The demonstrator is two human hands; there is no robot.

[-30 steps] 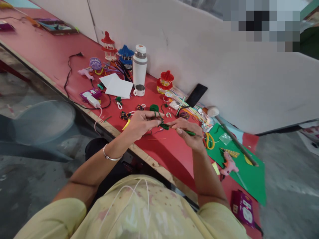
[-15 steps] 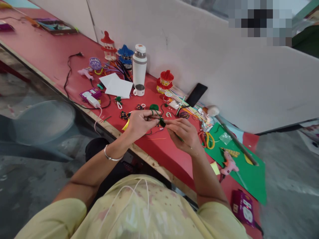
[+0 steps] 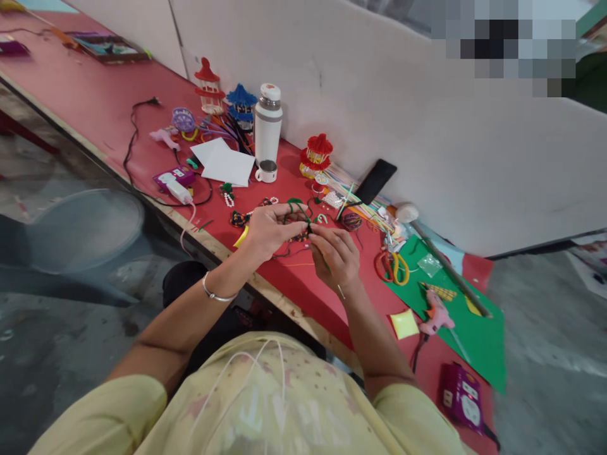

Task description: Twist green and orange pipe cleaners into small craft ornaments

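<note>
Green yarn (image 3: 300,212) runs over the raised fingers of my left hand (image 3: 274,230), whose thumb and fingertips pinch it. Against those fingertips, my right hand (image 3: 336,254) is closed on a small dark green piece, mostly hidden between the fingers. A thin metallic stick (image 3: 341,292), perhaps a crochet hook, pokes out below my right palm. Both hands are above the red table (image 3: 327,303). Behind the left hand are a partly covered green yarn ball (image 3: 296,201) and a dark multicoloured beaded piece (image 3: 238,218).
A white bottle (image 3: 269,129) and cup (image 3: 267,171) stand behind. To the right lie scissors (image 3: 392,266), a phone (image 3: 376,181) and a pink glue gun (image 3: 435,314) on a green sheet (image 3: 484,347). A grey chair (image 3: 85,230) is at left.
My right hand has shifted left and turned, uncovering more of the scissors and the yellow square. The dark green piece is now more hidden by my fingers. The view moved slightly.
</note>
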